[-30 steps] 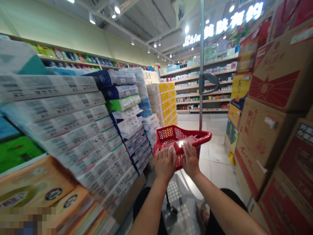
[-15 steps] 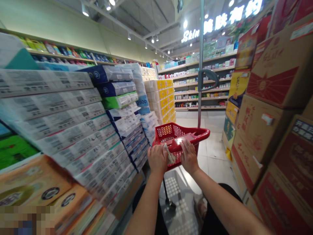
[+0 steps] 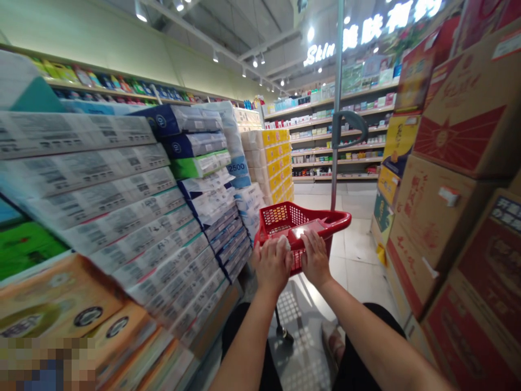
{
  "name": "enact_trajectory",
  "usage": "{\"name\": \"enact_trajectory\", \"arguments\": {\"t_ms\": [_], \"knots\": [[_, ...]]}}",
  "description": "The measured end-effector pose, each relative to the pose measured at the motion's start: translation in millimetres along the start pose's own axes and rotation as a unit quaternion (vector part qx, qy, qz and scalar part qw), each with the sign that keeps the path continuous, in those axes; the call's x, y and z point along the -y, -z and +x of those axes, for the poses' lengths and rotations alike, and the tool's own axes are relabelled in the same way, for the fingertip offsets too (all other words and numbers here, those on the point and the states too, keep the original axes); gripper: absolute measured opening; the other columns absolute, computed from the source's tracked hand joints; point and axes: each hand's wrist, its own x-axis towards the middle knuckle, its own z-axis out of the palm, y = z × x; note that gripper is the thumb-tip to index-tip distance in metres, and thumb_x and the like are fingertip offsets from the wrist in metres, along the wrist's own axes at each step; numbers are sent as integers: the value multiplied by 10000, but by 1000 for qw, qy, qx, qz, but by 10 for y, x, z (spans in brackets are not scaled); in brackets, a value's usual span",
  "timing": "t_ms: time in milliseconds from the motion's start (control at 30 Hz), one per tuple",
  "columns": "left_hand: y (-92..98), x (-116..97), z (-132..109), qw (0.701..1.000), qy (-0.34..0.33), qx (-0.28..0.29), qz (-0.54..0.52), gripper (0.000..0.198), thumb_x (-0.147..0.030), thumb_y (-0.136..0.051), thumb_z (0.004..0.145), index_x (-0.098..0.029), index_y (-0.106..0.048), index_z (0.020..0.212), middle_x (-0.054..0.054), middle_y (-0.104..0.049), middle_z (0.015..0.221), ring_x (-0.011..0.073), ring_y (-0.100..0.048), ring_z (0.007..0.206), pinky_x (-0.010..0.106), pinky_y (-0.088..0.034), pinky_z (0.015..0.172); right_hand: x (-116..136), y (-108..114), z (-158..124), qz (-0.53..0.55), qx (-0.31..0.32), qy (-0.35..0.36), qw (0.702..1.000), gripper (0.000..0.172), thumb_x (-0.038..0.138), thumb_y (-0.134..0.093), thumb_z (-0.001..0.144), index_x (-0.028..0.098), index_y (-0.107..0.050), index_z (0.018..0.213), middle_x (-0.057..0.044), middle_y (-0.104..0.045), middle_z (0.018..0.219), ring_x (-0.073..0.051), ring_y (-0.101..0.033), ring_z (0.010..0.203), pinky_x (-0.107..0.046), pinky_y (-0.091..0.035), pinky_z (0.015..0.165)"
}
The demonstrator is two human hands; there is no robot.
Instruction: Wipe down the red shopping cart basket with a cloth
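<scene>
Ahead of me stands a red plastic shopping basket (image 3: 342, 219) with perforated walls, a caster below and a tall metal pole (image 3: 335, 163) carrying a grey loop handle (image 3: 353, 130). My left hand (image 3: 272, 266) is closed around a whitish cloth (image 3: 287, 244) at the basket's near rim. Only a small part of the cloth shows above the fingers. My right hand (image 3: 316, 259) holds the same rim, its fingers bent over the edge beside a shiny flat panel (image 3: 306, 230).
Stacked white tissue packs (image 3: 122, 184) line the left side, with orange packs (image 3: 44, 304) nearer me. Cardboard cartons (image 3: 451, 136) are piled on the right. Shelves of goods (image 3: 325, 130) stand at the back, beyond the tiled floor (image 3: 356, 255).
My left hand has moved right along the rim, closer to my right hand. The cloth that hung beside it is now mostly hidden under its fingers. My right hand stays on the basket.
</scene>
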Motion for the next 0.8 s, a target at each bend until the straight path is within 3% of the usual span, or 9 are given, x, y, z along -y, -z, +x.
{"name": "enact_trajectory", "arguments": {"t_ms": [167, 333, 500, 667, 800], "knots": [[-3, 41, 3, 998, 64, -13, 13, 301, -309, -426, 946, -250, -589, 1191, 61, -652, 1138, 249, -526, 1152, 515, -217, 1111, -25, 4, -6, 5, 13, 14, 1000, 585, 107, -402, 865, 176, -325, 1441, -125, -474, 1408, -261, -289, 1404, -504, -295, 1115], [-45, 16, -40, 1000, 8, -6, 13, 383, -340, -483, 922, -264, -526, 1295, 60, -597, 1265, 278, -437, 1270, 518, -194, 1126, -27, 13, -3, -2, 8, 0, 1000, 572, 114, -404, 866, 161, -335, 1431, -133, -481, 1397, -270, -294, 1399, -514, -295, 1108], [-70, -18, -74, 997, 64, -34, 20, 355, -298, -482, 916, -240, -560, 1257, 73, -611, 1237, 285, -443, 1262, 528, -201, 1126, -15, 14, 4, -12, 14, 19, 1000, 554, 107, -413, 863, 159, -364, 1412, -130, -478, 1401, -260, -282, 1405, -489, -294, 1115], [-57, -27, -87, 1000, 5, -8, 9, 431, -306, -516, 896, -273, -498, 1325, 63, -586, 1284, 279, -434, 1281, 567, -121, 1144, -26, 1, -1, -12, 2, 4, 1000, 548, 103, -424, 847, 142, -384, 1392, -136, -496, 1380, -267, -296, 1396, -506, -292, 1110], [-64, 12, -85, 998, 55, -38, 15, 365, -266, -490, 903, -255, -551, 1263, 57, -618, 1226, 271, -461, 1252, 556, -140, 1143, -38, 10, -1, -15, 13, 19, 1000, 544, 97, -415, 855, 155, -384, 1395, -129, -484, 1396, -254, -294, 1399, -483, -293, 1116]]}}
